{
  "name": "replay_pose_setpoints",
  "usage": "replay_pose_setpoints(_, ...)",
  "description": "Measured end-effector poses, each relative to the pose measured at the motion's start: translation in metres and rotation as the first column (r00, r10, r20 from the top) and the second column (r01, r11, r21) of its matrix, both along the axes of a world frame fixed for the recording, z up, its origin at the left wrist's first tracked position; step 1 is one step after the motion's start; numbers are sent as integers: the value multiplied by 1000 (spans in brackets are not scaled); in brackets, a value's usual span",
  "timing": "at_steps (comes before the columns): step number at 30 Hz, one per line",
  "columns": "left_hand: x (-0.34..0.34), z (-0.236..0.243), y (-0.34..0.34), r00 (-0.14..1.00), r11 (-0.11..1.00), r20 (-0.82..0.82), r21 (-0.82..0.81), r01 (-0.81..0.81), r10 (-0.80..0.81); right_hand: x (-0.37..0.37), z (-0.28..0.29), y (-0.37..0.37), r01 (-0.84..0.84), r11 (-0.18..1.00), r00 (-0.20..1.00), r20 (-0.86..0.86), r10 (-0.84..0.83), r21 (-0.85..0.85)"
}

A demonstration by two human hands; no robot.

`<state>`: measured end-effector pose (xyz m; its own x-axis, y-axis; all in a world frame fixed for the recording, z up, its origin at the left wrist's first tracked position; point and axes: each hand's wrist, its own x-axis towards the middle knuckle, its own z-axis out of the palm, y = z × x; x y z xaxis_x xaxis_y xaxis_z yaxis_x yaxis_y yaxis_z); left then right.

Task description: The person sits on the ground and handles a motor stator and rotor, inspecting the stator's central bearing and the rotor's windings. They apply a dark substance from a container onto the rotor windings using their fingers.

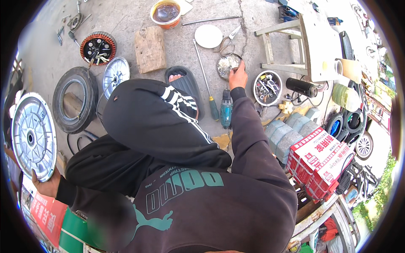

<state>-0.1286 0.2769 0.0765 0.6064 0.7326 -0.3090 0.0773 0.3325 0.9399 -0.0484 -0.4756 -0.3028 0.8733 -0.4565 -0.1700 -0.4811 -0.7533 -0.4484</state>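
Note:
At the far left my left hand (47,185) is closed on the lower rim of a silver ribbed hub motor cover (33,126), held upright on edge. My right hand (238,77) reaches forward into a small round dish (220,71) of shiny small metal parts. Its fingers are drawn together, and what they pinch is hidden. Beside that dish lie scissors (230,40) and a white round lid (209,36). Nearer me are a teal power drill (226,110) and a long screwdriver (214,107). Right of my hand stands a bowl of mixed screws and bits (267,87).
Left on the concrete lie a tyre on its rim (61,99), another silver cover (116,72) and a copper-wound stator (109,44). Ahead are a wooden block (150,49) and a tub of brown grease (166,14). At right stand a stool (316,50), a black flask (301,87) and a red-white carton (316,162).

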Motion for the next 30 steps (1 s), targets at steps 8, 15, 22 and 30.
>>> replay_pose_setpoints(8,28,-5,-77,997,984,32,-166,-60,66,26,63,-8,241,930,916,253,-313,279)
replay_pose_setpoints(15,78,-7,-214,900,967,434,-216,137,-31,90,330,96,-381,646,832,550,-72,661)
replay_pose_setpoints(22,70,-3,-248,759,756,622,-398,520,-194,93,469,269,-720,245,676,575,461,650)
replay_pose_setpoints(30,69,3,-258,797,815,564,-347,465,-214,91,451,301,-656,211,705,488,515,725)
